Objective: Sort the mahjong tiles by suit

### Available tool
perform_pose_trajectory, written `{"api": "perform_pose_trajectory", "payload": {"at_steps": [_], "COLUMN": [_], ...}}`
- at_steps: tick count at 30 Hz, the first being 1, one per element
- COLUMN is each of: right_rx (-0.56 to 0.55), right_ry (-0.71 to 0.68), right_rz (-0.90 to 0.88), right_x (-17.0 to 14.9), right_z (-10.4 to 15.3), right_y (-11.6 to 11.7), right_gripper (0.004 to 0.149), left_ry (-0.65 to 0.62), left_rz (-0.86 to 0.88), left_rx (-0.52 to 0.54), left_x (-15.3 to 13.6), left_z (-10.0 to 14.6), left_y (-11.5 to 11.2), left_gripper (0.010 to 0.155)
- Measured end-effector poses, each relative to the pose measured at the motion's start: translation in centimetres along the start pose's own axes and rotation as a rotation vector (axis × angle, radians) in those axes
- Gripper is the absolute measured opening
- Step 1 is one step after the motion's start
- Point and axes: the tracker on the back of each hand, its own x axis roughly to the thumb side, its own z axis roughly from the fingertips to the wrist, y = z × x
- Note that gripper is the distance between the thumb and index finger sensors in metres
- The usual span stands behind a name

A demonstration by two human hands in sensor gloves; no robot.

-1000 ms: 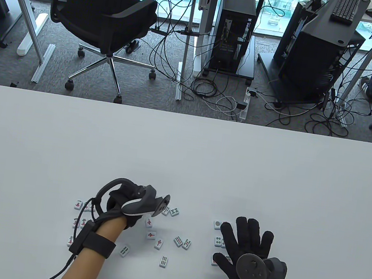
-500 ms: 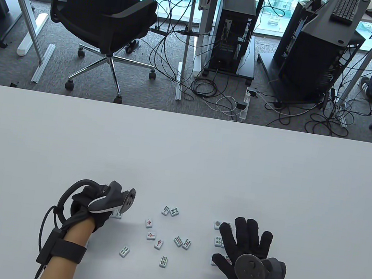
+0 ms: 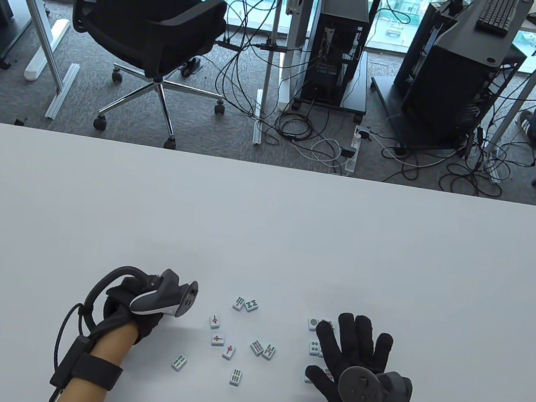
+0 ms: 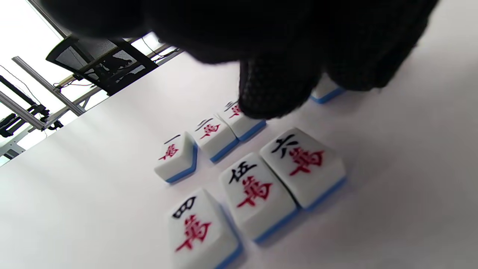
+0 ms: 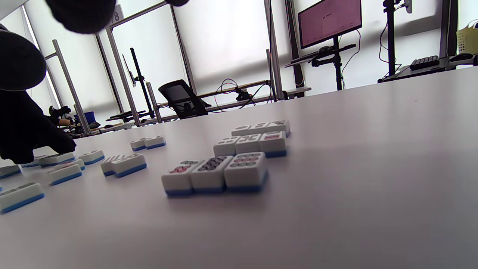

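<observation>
Mahjong tiles (image 3: 233,343) lie face up in three patches near the front of the white tabletop (image 3: 264,230). Character tiles (image 4: 257,186) in two neat rows sit under the left hand (image 3: 134,304), one fingertip (image 4: 274,93) pressing down on a back-row tile; its grip cannot be told. Loose bamboo and red-marked tiles scattered mid-tabletop. Dot tiles (image 5: 224,172) in rows under the right hand (image 3: 356,353), fingers spread flat, holding nothing.

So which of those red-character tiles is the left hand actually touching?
The third tile in the far row: the left hand has a fingertip on it. The four, five and six tiles nearer the camera lie untouched.
</observation>
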Motion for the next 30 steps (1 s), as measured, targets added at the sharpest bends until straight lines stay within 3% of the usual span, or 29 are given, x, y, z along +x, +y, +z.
{"api": "perform_pose_trajectory", "payload": {"at_steps": [3, 9, 16, 24, 30], "right_rx": [0.000, 0.000, 0.000, -0.002, -0.004], "right_ry": [0.000, 0.000, -0.001, -0.004, -0.003], "right_rz": [-0.001, 0.003, 0.008, 0.008, 0.009], "right_x": [0.0, 0.0, 0.1, 0.1, 0.1], "right_z": [0.0, 0.0, 0.0, 0.0, 0.0], "right_y": [0.0, 0.0, 0.1, 0.1, 0.1], "right_gripper": [0.075, 0.075, 0.075, 0.075, 0.075], "left_ry": [-0.015, -0.278, -0.410, -0.389, -0.292], "left_rz": [-0.020, -0.016, -0.096, -0.040, 0.007], "left_rx": [0.086, 0.254, 0.201, 0.221, 0.222], "left_x": [0.0, 3.5, 7.2, 7.5, 4.8], "left_z": [1.5, 5.3, 7.0, 6.6, 6.5], "left_y": [0.8, 1.7, 0.9, -0.3, -0.2], "left_gripper": [0.065, 0.064, 0.067, 0.063, 0.062]}}
